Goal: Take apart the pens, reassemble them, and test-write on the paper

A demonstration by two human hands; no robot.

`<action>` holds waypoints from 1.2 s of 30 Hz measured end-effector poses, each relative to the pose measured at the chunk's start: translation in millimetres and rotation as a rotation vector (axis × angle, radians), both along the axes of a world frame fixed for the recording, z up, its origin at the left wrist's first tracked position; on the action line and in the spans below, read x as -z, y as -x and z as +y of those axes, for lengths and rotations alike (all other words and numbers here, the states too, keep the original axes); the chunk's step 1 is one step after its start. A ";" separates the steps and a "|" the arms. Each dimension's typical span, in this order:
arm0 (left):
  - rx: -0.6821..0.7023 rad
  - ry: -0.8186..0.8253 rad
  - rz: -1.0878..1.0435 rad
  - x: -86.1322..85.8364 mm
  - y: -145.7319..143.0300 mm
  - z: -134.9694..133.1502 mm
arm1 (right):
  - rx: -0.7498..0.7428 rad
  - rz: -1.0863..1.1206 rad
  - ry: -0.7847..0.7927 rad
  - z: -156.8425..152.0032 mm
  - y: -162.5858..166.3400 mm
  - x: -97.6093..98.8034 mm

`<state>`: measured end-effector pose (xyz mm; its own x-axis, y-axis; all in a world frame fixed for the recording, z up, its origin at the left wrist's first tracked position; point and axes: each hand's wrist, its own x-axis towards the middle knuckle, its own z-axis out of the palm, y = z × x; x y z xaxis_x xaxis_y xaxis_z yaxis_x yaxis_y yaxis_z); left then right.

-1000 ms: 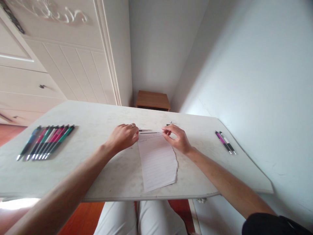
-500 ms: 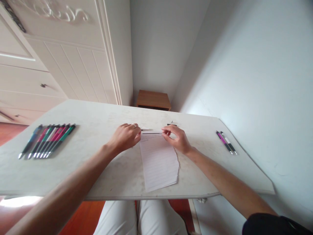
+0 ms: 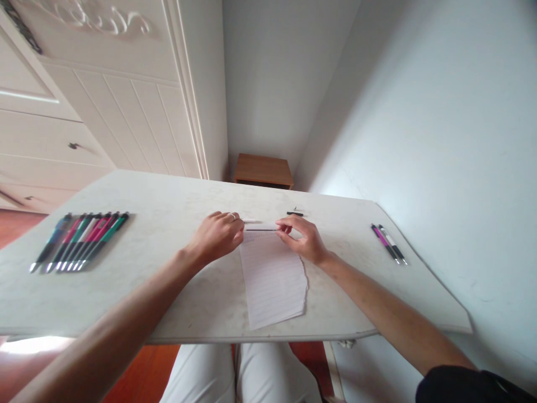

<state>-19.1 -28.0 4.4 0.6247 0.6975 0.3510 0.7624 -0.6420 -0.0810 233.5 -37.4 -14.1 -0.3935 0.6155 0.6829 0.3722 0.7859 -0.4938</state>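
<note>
A thin dark pen refill (image 3: pixel 260 229) stretches level between my two hands, just over the top edge of a lined sheet of paper (image 3: pixel 274 280). My left hand (image 3: pixel 220 232), with a ring on one finger, is closed at the refill's left end. At the other end my right hand (image 3: pixel 301 238) pinches the refill between thumb and fingertips. Just beyond the left fingers lies a white pen barrel (image 3: pixel 252 220), partly hidden by that hand. A short black pen part (image 3: pixel 295 214) rests behind the right hand, with a tiny dark piece (image 3: pixel 295 209) beside it.
Several coloured pens (image 3: pixel 81 242) lie side by side at the left of the white table (image 3: pixel 188 310). A purple pen (image 3: pixel 385 244) and a white pen (image 3: pixel 393 244) lie at the right, near the wall. Past the far edge stands a wooden cabinet (image 3: pixel 263 168).
My left hand has shifted very slightly to the right. The refill stays between both hands, and the sheet and pens lie as before.
</note>
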 end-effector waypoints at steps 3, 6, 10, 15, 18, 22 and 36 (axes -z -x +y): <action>0.018 -0.004 -0.026 0.0 -1.9 -1.8 | -0.002 -0.011 0.002 -0.3 1.1 0.0; 0.033 -0.018 -0.032 -0.3 -3.8 -3.9 | 0.007 -0.024 -0.004 -0.3 1.2 0.2; 0.051 -0.033 -0.024 -0.5 -5.6 -5.5 | 0.022 -0.031 -0.014 0.0 0.4 0.8; 0.063 -0.034 -0.012 -0.2 -5.1 -5.0 | 0.035 -0.038 0.009 -0.2 0.8 1.7; 0.072 -0.027 -0.006 0.1 -4.4 -4.7 | 0.039 -0.033 0.022 -0.4 1.7 1.8; 0.085 -0.020 -0.007 1.1 -4.2 -4.3 | 0.050 -0.034 0.027 -0.7 2.6 1.7; -0.001 0.068 -0.051 2.2 -3.9 -2.0 | 0.015 -0.028 0.045 2.8 -1.5 2.4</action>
<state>-15.2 -30.0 2.2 0.6066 0.7215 0.3339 0.7651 -0.6439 0.0014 234.9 -34.6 -16.5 -0.4020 0.6517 0.6432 0.3981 0.7570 -0.5182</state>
